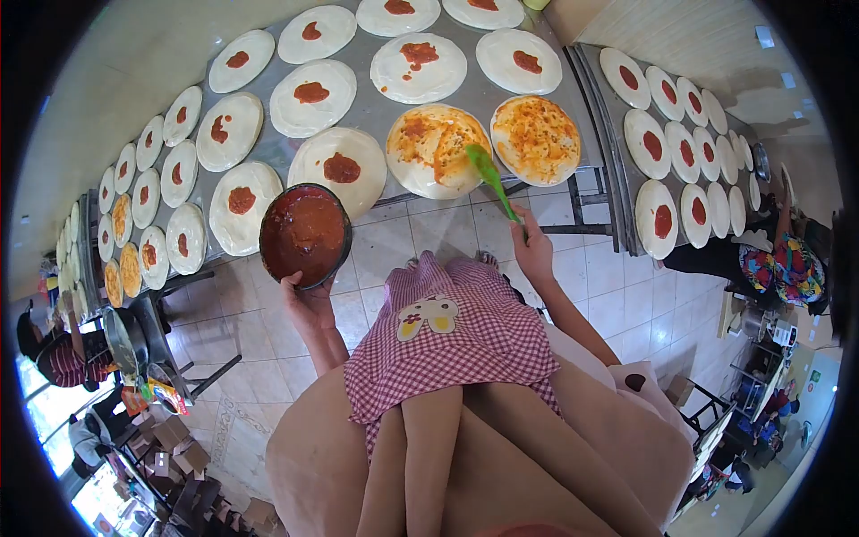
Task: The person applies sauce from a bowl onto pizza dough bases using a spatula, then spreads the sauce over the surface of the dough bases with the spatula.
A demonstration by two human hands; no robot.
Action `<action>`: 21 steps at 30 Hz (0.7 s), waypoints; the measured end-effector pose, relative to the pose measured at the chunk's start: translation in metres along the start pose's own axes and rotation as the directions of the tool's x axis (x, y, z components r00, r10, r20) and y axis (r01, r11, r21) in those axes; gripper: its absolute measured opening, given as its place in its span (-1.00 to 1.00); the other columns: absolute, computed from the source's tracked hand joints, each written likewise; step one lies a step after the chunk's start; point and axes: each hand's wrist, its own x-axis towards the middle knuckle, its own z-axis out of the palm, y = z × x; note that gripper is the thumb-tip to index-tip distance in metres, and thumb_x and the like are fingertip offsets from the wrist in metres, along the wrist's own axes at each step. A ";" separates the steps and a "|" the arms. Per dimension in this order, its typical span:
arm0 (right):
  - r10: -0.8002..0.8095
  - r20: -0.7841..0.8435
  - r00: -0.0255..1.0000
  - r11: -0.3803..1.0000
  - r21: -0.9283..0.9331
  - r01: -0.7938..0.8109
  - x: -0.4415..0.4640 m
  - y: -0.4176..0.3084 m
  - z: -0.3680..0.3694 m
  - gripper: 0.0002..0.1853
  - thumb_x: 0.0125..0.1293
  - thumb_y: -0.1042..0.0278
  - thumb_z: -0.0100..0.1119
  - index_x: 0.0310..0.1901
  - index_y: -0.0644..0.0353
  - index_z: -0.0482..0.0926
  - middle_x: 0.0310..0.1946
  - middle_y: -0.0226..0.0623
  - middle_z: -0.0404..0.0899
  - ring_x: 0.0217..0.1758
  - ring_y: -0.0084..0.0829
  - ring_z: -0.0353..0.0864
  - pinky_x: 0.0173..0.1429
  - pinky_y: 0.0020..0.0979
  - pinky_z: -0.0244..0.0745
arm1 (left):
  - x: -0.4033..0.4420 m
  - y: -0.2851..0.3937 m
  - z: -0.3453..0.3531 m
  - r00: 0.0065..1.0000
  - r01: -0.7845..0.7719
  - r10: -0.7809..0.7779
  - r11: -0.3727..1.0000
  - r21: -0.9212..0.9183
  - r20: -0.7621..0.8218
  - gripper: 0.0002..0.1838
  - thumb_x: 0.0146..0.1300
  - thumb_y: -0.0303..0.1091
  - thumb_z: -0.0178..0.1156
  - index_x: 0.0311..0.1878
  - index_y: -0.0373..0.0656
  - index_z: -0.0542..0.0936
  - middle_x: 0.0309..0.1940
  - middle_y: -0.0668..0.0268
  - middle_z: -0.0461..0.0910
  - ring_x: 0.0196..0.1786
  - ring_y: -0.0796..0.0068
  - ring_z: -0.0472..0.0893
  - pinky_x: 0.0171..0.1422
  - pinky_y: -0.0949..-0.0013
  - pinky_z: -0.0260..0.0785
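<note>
My left hand [310, 309] is closed on the rim of a dark bowl [345, 253] of red sauce [306, 234], held tilted at the table's front edge. In my right hand [534, 247] is the handle of a green spatula [489, 175]. Its blade lies over a round dough base [424, 136] that has sauce smeared across much of it. To the right, another dough base [535, 140] is coated with sauce almost to its edge. Just behind the bowl, a dough base [313, 157] carries one blob of sauce in its middle.
Rows of dough bases with sauce blobs cover the metal table [365, 82]. A second table [617, 192] with more bases stands to the right, past a narrow gap. Co-workers [787, 264] are at the far right and a person [76, 353] at the far left. Boxes [183, 447] are piled lower left.
</note>
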 end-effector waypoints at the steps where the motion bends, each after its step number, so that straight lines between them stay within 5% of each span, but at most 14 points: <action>1: -0.020 -0.031 0.999 1.000 -0.024 0.019 -0.002 0.005 0.004 -0.64 0.30 0.22 0.00 0.14 -0.14 0.38 -0.67 -0.17 0.43 -0.61 -0.18 0.48 -0.48 -0.23 0.32 | 0.000 0.000 0.001 1.000 0.000 0.000 1.000 0.006 0.003 -0.37 0.04 -0.34 0.06 0.26 -0.16 0.24 0.19 0.13 0.33 0.13 0.13 0.46 0.03 0.15 0.47; 2: -0.042 -0.063 0.997 0.998 -0.049 0.039 -0.003 0.010 0.008 -0.64 0.30 0.21 0.00 0.14 -0.12 0.38 -0.68 -0.18 0.42 -0.61 -0.19 0.48 -0.48 -0.24 0.32 | 0.001 -0.001 -0.001 1.000 0.009 -0.009 1.000 0.005 0.008 -0.35 0.03 -0.34 0.06 0.27 -0.14 0.22 0.21 0.13 0.32 0.16 0.12 0.44 0.06 0.10 0.45; 5: 0.046 0.358 0.933 0.998 -0.048 -0.031 -0.003 -0.030 -0.008 -0.65 0.31 0.22 -0.03 0.14 -0.10 0.38 -0.62 -0.13 0.48 -0.54 -0.12 0.53 -0.44 -0.20 0.37 | 0.004 -0.001 -0.008 1.000 0.015 -0.015 1.000 0.000 0.009 -0.33 0.02 -0.34 0.06 0.28 -0.13 0.21 0.23 0.13 0.30 0.19 0.10 0.42 0.10 0.05 0.44; 8: 0.117 0.248 0.962 0.993 0.003 -0.122 0.020 -0.033 0.001 -0.65 0.30 0.20 -0.03 0.13 -0.15 0.38 -0.55 -0.09 0.54 -0.43 -0.05 0.57 -0.39 -0.13 0.40 | 0.005 0.000 -0.006 1.000 0.002 -0.002 1.000 -0.014 0.007 -0.37 0.04 -0.34 0.05 0.25 -0.18 0.24 0.18 0.12 0.35 0.13 0.13 0.47 0.06 0.12 0.47; 11: 0.044 0.114 0.992 0.994 -0.105 -0.032 0.048 -0.024 0.021 -0.63 0.30 0.25 -0.02 0.16 -0.15 0.36 -0.61 -0.13 0.51 -0.48 -0.10 0.57 -0.38 -0.19 0.41 | 0.006 0.001 -0.009 1.000 0.008 -0.008 1.000 -0.030 0.012 -0.37 0.04 -0.34 0.05 0.25 -0.18 0.24 0.18 0.12 0.34 0.13 0.12 0.47 0.07 0.11 0.47; 14: -0.068 0.343 0.937 0.964 -0.220 0.150 0.042 -0.041 0.013 -0.62 0.28 0.25 0.00 0.15 -0.15 0.36 -0.61 -0.14 0.51 -0.50 -0.14 0.57 -0.38 -0.17 0.41 | 0.006 0.002 -0.010 1.000 0.006 -0.006 0.999 -0.037 -0.003 -0.37 0.04 -0.35 0.05 0.25 -0.18 0.24 0.19 0.11 0.34 0.14 0.12 0.46 0.06 0.10 0.47; 17: -0.137 0.325 0.936 0.889 -0.376 0.261 0.023 -0.046 -0.018 -0.63 0.29 0.26 0.00 0.14 -0.18 0.38 -0.58 -0.13 0.54 -0.51 -0.11 0.57 -0.43 -0.15 0.41 | 0.005 0.003 -0.014 1.000 -0.006 0.005 0.999 -0.040 -0.023 -0.37 0.04 -0.35 0.05 0.26 -0.18 0.24 0.19 0.11 0.34 0.14 0.12 0.46 0.05 0.10 0.48; 21: -0.058 0.148 0.987 0.865 -0.486 0.123 0.028 -0.024 -0.049 -0.63 0.27 0.27 0.01 0.13 -0.21 0.41 -0.47 -0.15 0.59 -0.47 -0.13 0.59 -0.40 -0.15 0.46 | 0.003 0.006 -0.020 1.000 -0.022 0.021 0.998 -0.060 -0.018 -0.38 0.04 -0.36 0.04 0.25 -0.18 0.24 0.18 0.11 0.35 0.13 0.12 0.47 0.03 0.12 0.48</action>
